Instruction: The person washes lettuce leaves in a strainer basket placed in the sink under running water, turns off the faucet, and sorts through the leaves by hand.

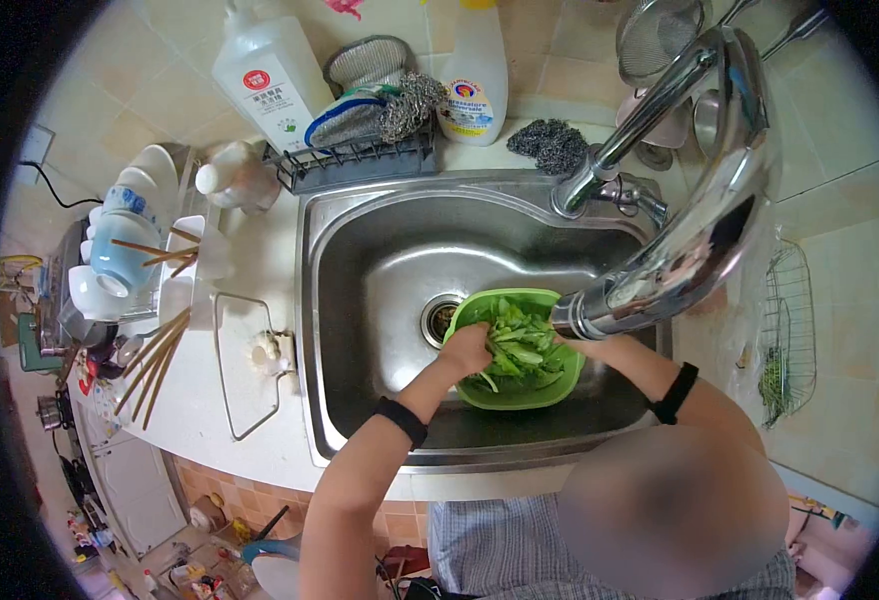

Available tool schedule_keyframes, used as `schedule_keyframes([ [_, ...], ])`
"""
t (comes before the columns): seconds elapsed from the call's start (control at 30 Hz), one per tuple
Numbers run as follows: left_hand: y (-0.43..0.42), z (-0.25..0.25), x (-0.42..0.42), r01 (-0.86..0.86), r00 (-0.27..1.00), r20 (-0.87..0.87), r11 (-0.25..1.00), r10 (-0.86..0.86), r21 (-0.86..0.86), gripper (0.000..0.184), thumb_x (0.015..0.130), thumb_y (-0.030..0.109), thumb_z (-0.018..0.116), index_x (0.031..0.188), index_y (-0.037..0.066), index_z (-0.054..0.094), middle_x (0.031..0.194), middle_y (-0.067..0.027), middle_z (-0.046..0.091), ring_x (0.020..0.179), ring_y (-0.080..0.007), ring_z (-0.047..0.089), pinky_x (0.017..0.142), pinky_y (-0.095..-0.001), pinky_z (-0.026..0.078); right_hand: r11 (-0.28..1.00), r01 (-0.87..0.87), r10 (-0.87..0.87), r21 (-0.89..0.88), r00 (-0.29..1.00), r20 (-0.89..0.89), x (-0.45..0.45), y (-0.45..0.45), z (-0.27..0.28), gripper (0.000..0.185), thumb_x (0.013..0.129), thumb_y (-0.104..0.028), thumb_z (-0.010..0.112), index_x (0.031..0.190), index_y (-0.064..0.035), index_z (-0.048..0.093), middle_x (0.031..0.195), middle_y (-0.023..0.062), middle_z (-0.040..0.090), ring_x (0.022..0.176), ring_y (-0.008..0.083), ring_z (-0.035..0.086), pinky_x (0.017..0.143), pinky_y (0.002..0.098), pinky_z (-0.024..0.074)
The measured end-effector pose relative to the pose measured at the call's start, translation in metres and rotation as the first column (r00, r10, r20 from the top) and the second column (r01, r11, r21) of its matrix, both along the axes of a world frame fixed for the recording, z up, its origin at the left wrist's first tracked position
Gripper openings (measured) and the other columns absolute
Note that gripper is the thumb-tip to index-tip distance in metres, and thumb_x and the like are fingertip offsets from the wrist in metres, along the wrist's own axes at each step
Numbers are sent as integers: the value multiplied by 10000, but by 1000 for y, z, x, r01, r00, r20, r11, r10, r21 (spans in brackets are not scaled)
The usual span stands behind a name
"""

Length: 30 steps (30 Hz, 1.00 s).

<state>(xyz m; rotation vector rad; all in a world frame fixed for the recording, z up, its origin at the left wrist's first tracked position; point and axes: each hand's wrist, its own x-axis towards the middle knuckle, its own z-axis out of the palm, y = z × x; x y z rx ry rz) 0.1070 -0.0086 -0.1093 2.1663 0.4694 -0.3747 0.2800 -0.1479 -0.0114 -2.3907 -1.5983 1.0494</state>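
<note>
Grip of the left hand (468,349) looks closed on leafy greens (522,345), its fingers curled over their left side. For the right hand (605,347), partly hidden by the faucet (695,275), I cannot tell whether the grip is closed. Farthest left, wooden chopsticks (163,362) jut over the white table (260,425). Next comes the steel sink (360,385); inside, the drain opening (443,322) sits just beside the green plastic basin (520,403). That basin holds the greens, right of the sink's middle. At the right, the faucet's spout reaches over the basin's right rim. The step in hand seems to be working the leaves by hand within the basin; the next move calls for a loose, gentle hold that keeps them inside the rim.
</note>
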Motion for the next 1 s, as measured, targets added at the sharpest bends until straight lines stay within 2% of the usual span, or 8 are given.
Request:
schedule_keyframes([
  [0.17,10,3,-8,-69,997,3,937,75,-342,559,576,133,653,1056,-64,447,914,-207,559,886,-306,542,776,-333,430,973,153,-128,175,981,-149,6,-15,-41,383,626,-131,678,965,-15,545,875,189,569,838,326,550,741,375,429],
  [0.27,-4,-41,-11,-392,914,-122,758,388,-521,802,554,163,696,1194,-76,275,1071,-229,473,1004,-321,469,842,-324,396,962,246,-232,122,966,-119,-21,-20,-39,563,623,-134,687,1104,14,435,1023,218,511,960,328,501,814,373,401],
  [0.37,-21,-29,-8,-170,973,-187,971,139,-166,1039,554,238,724,1263,-49,21,1263,-250,177,1159,-372,246,957,-347,264,992,88,-89,-88,996,-9,-42,-15,-30,868,642,-216,686,1248,68,134,1291,255,188,1200,366,226,979,382,246],
  [0.5,-34,15,-5,114,993,-76,912,-91,394,1247,460,454,762,1290,-20,-39,1338,-221,55,1235,-337,143,1000,-401,172,995,-102,98,5,968,230,-51,-20,-39,898,635,-313,677,1267,37,144,1330,188,147,1248,312,121,1014,397,140],
  [0.67,-49,-91,-10,-24,999,-27,993,27,115,1240,464,543,716,1298,-4,-21,1352,-192,66,1239,-323,145,1001,-384,171,958,-123,183,-260,958,221,-58,-14,-114,868,719,-336,581,1272,77,54,1353,199,35,1252,340,54,1007,437,125],
  [0.73,-59,-104,-10,170,984,-142,830,-111,531,1237,460,533,723,1302,1,-12,1359,-174,67,1236,-322,151,998,-378,179,921,-137,235,-365,942,240,-61,-21,-149,842,712,-310,582,1272,73,83,1350,199,57,1255,330,46,1007,432,131],
  [0.8,-62,-138,-10,102,991,-123,915,-58,390,1094,570,431,702,1304,3,13,1354,-180,109,1227,-320,190,991,-375,200,979,-130,182,-157,902,392,-61,-26,-171,691,677,-242,583,1218,53,271,1291,209,235,1221,326,189,1005,411,149],
  [1.0,-34,25,9,244,921,-378,890,-88,386,284,703,129,534,972,40,519,1017,-188,538,961,-299,522,729,-373,452,944,-329,295,-34,791,537,-44,-14,-109,338,620,-193,583,915,-36,534,1105,132,468,1053,283,429,998,427,175],
])
